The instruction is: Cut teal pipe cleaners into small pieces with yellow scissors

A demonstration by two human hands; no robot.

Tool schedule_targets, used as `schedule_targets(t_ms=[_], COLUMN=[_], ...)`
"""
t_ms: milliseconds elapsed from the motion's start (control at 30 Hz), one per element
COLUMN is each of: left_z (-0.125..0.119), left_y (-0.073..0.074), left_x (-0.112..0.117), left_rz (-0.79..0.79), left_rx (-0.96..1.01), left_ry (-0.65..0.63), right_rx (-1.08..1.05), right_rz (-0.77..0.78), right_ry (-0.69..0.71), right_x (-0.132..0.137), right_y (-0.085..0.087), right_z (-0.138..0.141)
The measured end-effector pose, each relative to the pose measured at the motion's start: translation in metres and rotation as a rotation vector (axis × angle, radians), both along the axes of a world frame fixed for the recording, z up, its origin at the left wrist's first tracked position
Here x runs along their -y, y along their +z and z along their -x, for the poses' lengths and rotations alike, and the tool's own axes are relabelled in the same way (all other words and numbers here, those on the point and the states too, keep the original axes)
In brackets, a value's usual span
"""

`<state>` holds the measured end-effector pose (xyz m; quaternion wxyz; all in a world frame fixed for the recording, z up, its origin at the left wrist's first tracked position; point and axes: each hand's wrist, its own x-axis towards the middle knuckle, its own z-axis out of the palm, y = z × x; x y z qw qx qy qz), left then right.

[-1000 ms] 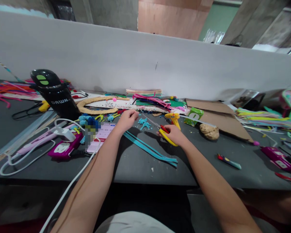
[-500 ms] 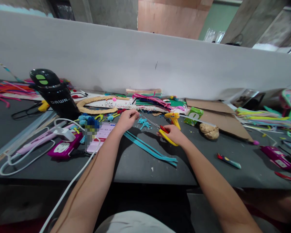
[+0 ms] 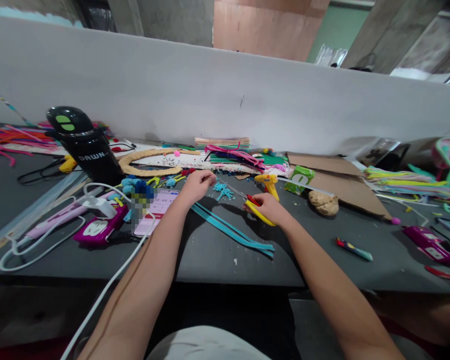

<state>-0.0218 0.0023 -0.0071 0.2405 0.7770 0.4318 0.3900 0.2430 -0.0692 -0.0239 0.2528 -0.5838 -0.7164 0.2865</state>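
Observation:
My right hand (image 3: 267,207) is wrapped round the yellow and red handles of a pair of scissors (image 3: 260,214). The scissor blades point up and left towards my left hand (image 3: 199,184). That hand has its fingers curled together, and what is in them, if anything, is hidden. Between the two hands lies a small pile of cut blue pipe cleaner pieces (image 3: 223,191). Long blue pipe cleaners (image 3: 234,231) stretch over the table from below my left hand towards the right.
A yellow glue gun (image 3: 269,185) stands behind my right hand, beside a green packet (image 3: 299,180). At left are a phone (image 3: 159,207), a purple power box (image 3: 101,227) with white cables, and a black bottle (image 3: 84,147). Cardboard (image 3: 348,187) lies at right.

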Motion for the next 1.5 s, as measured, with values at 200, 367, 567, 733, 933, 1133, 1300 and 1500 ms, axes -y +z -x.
schedule_targets(t_ms=[200,367,567,733,933,1133,1300,1500], left_z=[0.0002,0.0002,0.0006,0.0006,0.0005,-0.0002,0.0002,0.0000], left_y=[0.0017,0.0014,0.0012,0.0000,0.0009,0.0026,0.0014,0.0011], left_x=[0.0010,0.0011,0.0005,-0.0005,0.0020,0.0044,0.0037,0.0041], left_rz=[0.004,0.001,0.002,-0.003,-0.016,-0.011,-0.009,-0.009], left_rx=[-0.018,-0.014,-0.005,0.005,-0.020,-0.022,-0.011,-0.011], left_ry=[-0.001,0.002,0.014,0.018,0.030,0.032,0.030,0.030], right_rx=[0.000,0.049,0.017,-0.023,0.025,0.070,0.084,0.119], right_rz=[0.015,0.007,-0.003,0.004,-0.021,-0.014,-0.008,-0.025], right_ry=[0.008,0.010,-0.004,-0.017,-0.028,-0.003,-0.008,-0.003], right_x=[0.0016,0.0012,0.0000,-0.0007,-0.0001,0.0008,0.0012,0.0016], right_y=[0.0038,0.0033,0.0002,-0.0016,-0.0014,0.0020,0.0040,0.0058], right_z=[0.0016,0.0014,0.0010,0.0009,-0.0004,0.0004,0.0010,0.0008])
